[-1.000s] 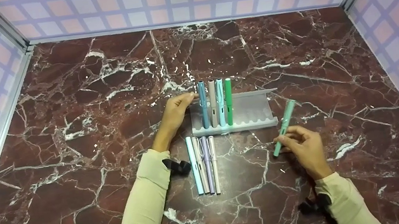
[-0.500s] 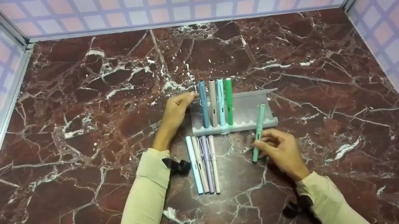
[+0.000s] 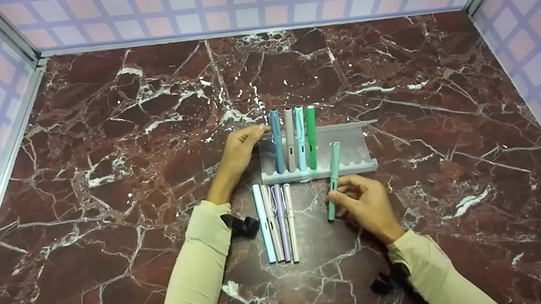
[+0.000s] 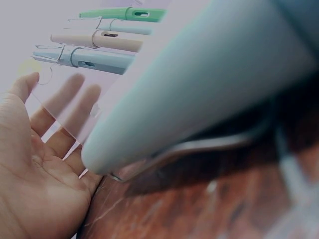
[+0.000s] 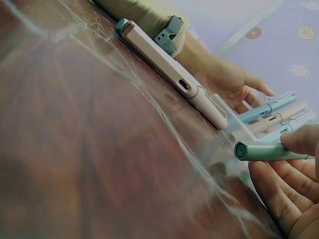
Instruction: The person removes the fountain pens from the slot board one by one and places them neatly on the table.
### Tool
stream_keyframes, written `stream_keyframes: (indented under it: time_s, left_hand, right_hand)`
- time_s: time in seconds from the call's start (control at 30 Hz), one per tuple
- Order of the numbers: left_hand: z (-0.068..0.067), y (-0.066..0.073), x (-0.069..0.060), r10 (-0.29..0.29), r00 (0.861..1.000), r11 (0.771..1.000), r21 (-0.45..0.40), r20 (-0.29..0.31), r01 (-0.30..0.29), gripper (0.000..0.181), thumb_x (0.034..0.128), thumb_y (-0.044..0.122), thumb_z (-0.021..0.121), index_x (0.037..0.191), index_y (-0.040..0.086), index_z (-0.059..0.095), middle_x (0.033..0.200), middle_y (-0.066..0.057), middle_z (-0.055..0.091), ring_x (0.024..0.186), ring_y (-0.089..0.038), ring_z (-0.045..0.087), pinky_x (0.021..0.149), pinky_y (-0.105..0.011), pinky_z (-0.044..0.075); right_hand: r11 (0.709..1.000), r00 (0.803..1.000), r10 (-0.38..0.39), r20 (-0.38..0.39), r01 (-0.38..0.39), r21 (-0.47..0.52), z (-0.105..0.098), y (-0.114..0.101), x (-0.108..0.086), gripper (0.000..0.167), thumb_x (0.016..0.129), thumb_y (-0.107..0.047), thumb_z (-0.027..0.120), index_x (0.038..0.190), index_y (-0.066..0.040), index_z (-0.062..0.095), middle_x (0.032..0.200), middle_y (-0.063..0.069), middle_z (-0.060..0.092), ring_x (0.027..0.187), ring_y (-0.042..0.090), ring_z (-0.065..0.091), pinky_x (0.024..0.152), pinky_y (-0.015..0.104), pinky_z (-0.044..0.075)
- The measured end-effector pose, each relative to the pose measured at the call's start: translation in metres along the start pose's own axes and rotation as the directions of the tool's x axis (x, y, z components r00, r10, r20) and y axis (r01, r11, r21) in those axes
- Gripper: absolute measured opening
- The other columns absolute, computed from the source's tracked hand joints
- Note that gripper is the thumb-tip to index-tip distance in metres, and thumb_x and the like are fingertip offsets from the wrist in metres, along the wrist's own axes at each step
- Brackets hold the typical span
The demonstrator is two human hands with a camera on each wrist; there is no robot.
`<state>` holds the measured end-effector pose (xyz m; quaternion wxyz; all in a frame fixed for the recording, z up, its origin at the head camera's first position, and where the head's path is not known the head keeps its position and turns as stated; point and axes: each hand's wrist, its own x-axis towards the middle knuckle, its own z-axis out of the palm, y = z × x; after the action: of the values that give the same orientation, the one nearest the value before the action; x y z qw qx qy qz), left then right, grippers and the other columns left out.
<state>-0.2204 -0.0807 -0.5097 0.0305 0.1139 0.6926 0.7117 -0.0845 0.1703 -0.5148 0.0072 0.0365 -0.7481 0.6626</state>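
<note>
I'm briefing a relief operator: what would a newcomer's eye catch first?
Probably the slim bright green pen, rightmost of four pens in the clear scalloped plastic rack. Next, the slim mint-green pen in the person's right hand, near the rack's front. Four slim pastel pens lie nearer the person.

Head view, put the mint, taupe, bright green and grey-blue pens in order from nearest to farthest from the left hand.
1. Grey-blue pen: leftmost in the clear rack, beside the left hand.
2. Taupe pen: second from left.
3. Bright green pen: rightmost standing pen.
4. Mint pen: in the right hand.
</note>
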Motion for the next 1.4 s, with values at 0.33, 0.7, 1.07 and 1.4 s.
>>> stream_keyframes:
  time_s: [0.33,0.7,1.07,1.4]
  left_hand:
    - [0.0,0.0,0.0,-0.02,1.0,1.0,-0.02,0.005,0.02,0.027,0.1021,0.009,0.051,0.111,-0.011,0.067,0.118,-0.022,0.07,0.114,-0.035,0.063,0.106,-0.04,0.045]
    - [0.0,-0.002,0.0,-0.005,1.0,0.999,-0.033,0.004,0.005,0.027,0.1021,0.008,0.052,0.11,-0.012,0.068,0.114,-0.02,0.072,0.114,-0.039,0.062,0.104,-0.041,0.047]
    - [-0.002,0.001,-0.001,-0.001,1.0,1.0,0.017,0.011,0.001,0.027,0.1024,0.009,0.051,0.112,-0.011,0.067,0.12,-0.023,0.069,0.119,-0.035,0.062,0.108,-0.04,0.044]
    - [-0.001,-0.001,0.0,-0.005,1.0,1.0,-0.009,0.027,0.005,0.027,0.1027,0.009,0.05,0.112,-0.011,0.067,0.119,-0.022,0.07,0.118,-0.039,0.061,0.107,-0.04,0.045]
  right_hand:
    - [0.999,0.998,0.013,0.055,-0.011,-0.042,0.024,-0.004,0.013,0.017,0.087,-0.002,0.075,0.099,0.008,0.07,0.083,0.019,0.073,0.051,0.015,0.063,0.043,0.029,0.054]
    - [0.997,0.997,-0.002,0.072,0.007,-0.074,0.041,-0.006,0.022,0.013,0.086,-0.003,0.076,0.095,0.005,0.07,0.079,0.014,0.073,0.047,0.014,0.061,0.042,0.031,0.054]
    - [0.997,0.997,-0.003,0.075,0.008,-0.071,0.048,-0.007,0.025,0.012,0.085,-0.001,0.077,0.092,0.006,0.069,0.079,0.018,0.072,0.046,0.014,0.059,0.042,0.032,0.053]
    - [0.983,0.994,-0.042,0.102,0.059,-0.172,0.044,-0.004,0.018,0.014,0.083,-0.004,0.079,0.091,0.002,0.07,0.079,0.013,0.073,0.053,0.015,0.063,0.049,0.029,0.056]
